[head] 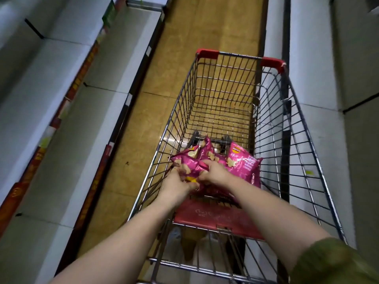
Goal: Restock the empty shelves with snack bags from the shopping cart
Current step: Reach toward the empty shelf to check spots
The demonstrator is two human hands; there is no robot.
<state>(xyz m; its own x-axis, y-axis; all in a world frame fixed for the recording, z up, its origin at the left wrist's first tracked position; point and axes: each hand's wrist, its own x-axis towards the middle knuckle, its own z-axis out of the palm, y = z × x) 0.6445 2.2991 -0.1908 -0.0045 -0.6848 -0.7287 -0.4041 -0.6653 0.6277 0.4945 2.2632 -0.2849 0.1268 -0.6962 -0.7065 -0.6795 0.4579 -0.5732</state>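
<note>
A wire shopping cart (295, 128) with red corner caps stands in the aisle in front of me. Several pink snack bags lie at its near end. My left hand (178, 181) grips the left pink bag (190, 160) at its lower edge. My right hand (213, 171) grips the same bunch of bags from the right. Another pink bag (244, 162) lies flat to the right of my hands. Empty white shelves (67, 111) run along the left of the aisle.
A red child-seat flap (217, 218) sits at the cart's near end. White shelving (320, 78) stands close on the cart's right. Red price strips (82, 74) edge the left shelves. The tan tiled floor (205, 37) stretches ahead.
</note>
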